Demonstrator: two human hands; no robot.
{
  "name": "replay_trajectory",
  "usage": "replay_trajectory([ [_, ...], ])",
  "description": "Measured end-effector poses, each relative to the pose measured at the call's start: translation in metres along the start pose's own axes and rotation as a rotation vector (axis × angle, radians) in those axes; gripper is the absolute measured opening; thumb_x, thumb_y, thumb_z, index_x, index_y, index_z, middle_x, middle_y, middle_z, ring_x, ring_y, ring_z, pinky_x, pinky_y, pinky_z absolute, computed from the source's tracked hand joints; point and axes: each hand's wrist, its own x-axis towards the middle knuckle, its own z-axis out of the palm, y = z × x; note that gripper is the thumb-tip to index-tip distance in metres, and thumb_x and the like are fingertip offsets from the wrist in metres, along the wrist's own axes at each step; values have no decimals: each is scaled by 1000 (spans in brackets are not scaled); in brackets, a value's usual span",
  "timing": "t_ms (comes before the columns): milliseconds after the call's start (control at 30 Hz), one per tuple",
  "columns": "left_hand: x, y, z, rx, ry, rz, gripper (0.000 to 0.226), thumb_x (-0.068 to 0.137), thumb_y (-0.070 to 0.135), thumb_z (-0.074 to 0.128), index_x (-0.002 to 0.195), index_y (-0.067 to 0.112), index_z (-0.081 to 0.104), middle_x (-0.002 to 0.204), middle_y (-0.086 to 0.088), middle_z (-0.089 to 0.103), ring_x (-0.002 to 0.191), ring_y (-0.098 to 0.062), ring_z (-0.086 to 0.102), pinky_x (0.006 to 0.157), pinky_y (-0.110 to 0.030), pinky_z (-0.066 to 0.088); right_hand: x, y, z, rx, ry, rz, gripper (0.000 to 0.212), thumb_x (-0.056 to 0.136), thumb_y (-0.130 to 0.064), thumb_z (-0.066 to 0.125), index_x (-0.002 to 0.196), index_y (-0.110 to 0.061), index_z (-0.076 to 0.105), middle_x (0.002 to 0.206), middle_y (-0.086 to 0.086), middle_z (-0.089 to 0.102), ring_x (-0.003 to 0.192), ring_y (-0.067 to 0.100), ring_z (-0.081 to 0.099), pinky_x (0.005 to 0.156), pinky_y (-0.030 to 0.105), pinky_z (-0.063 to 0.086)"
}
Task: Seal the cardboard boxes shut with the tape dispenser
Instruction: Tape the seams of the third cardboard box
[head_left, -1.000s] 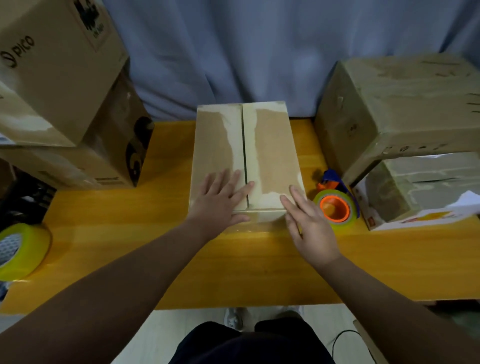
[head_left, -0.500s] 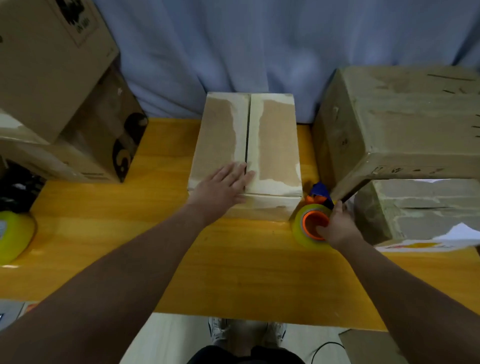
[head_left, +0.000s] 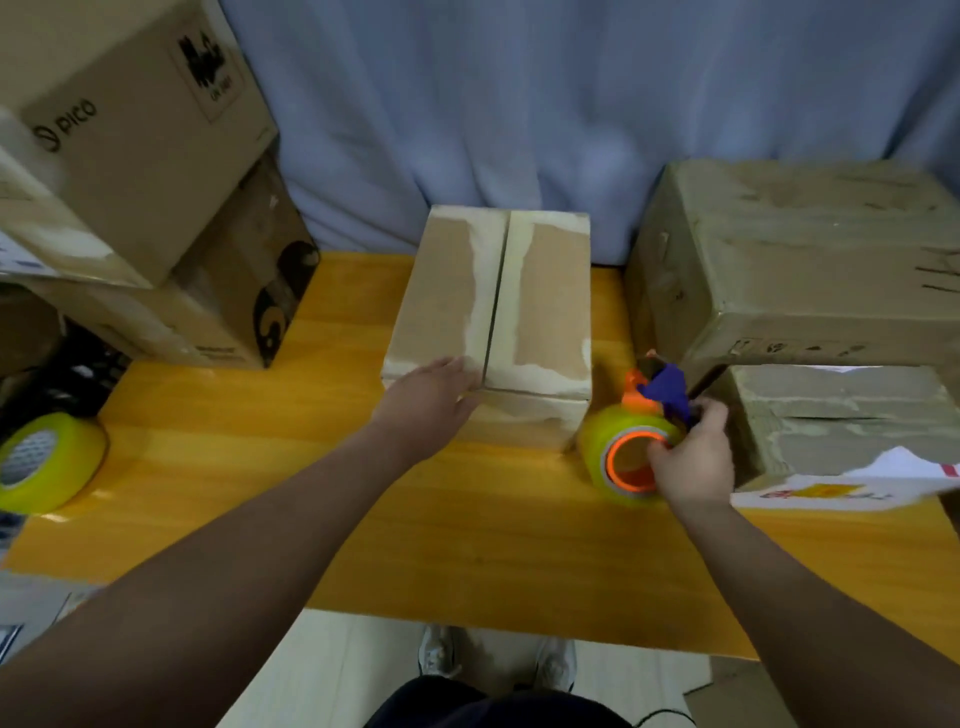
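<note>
A narrow cardboard box (head_left: 524, 306) stands in the middle of the yellow table (head_left: 467, 545), its two top flaps folded down with an untaped seam between them. My left hand (head_left: 431, 400) rests flat on the near left corner of the box top. To the right of the box is the tape dispenser (head_left: 631, 452), orange and blue with a yellow-green roll. My right hand (head_left: 691, 457) grips it, fingers curled over the roll's orange core.
Two stacked cardboard boxes (head_left: 150, 208) fill the far left. Two more boxes (head_left: 800, 270) are stacked at the right, close behind the dispenser. A spare yellow tape roll (head_left: 47, 462) lies at the table's left edge. A blue curtain hangs behind.
My right hand left the box's near edge, reached right and took hold of the dispenser. My left hand slid back toward the near left corner of the box top.
</note>
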Motion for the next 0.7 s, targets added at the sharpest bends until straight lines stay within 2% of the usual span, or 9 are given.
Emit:
replay_trajectory([
  [67, 0, 2, -13, -84, 5, -10, 40, 102, 37, 37, 121, 12, 62, 126, -9, 61, 116, -25, 55, 93, -39, 46, -5, -17, -20, 102, 138, -182, 61, 76, 3, 63, 131, -16, 47, 123, 10, 57, 108, 32, 56, 82, 38, 45],
  [167, 0, 12, -40, -316, -1, -9, 46, 100, 44, 39, 99, 10, 69, 94, -11, 68, 93, -27, 63, 77, -35, 47, -11, -50, -45, 119, 230, -452, 67, 71, 9, 59, 132, -16, 55, 119, 10, 53, 105, 26, 55, 83, 26, 41],
  [200, -2, 18, -51, -454, 20, -2, 46, 98, 50, 38, 96, 16, 70, 92, -7, 68, 94, -24, 64, 81, -35, 47, -14, -62, -48, 119, 234, -504, 68, 69, 8, 59, 132, -18, 56, 117, 9, 52, 104, 24, 54, 84, 25, 41],
  [267, -9, 35, -74, -781, 90, 16, 56, 94, 57, 34, 101, 17, 72, 95, 0, 72, 91, -13, 67, 88, -34, 50, -22, -88, -47, 126, 245, -593, 69, 66, -1, 55, 131, -21, 57, 114, 7, 52, 104, 25, 54, 85, 31, 45],
  [367, -19, 52, -107, -1098, 94, -57, 69, 93, 63, 27, 88, 9, 69, 79, -5, 72, 75, -16, 67, 72, -29, 52, -34, -121, -31, 80, 265, -680, 68, 65, -3, 55, 130, -22, 58, 114, 6, 53, 106, 29, 55, 76, 35, 47],
  [433, -25, 50, -123, -1137, 34, -116, 74, 88, 71, 26, 83, 9, 66, 74, -7, 70, 72, -18, 66, 69, -29, 52, -42, -134, -17, 22, 261, -710, 68, 67, 2, 61, 131, -23, 58, 116, 5, 53, 108, 27, 54, 72, 35, 48],
  [500, -32, 41, -132, -1113, 1, -143, 73, 84, 74, 31, 80, 9, 64, 72, -6, 70, 71, -18, 67, 72, -31, 54, -50, -143, -3, 13, 233, -724, 68, 69, 2, 62, 132, -24, 57, 117, 4, 52, 110, 25, 53, 70, 35, 49],
  [600, -41, 21, -139, -1100, 5, -196, 60, 86, 66, 47, 77, 9, 64, 69, -5, 68, 67, -16, 65, 72, -30, 54, -57, -153, 14, 16, 217, -768, 68, 69, 3, 63, 131, -23, 57, 116, 3, 53, 108, 25, 53, 66, 30, 45],
  [700, -45, 6, -144, -1082, 9, -236, 48, 90, 54, 54, 79, 9, 66, 68, -3, 69, 67, -15, 64, 70, -28, 54, -63, -160, 27, -12, 197, -788, 68, 71, 3, 63, 133, -24, 55, 116, 3, 52, 107, 23, 52, 67, 27, 43],
])
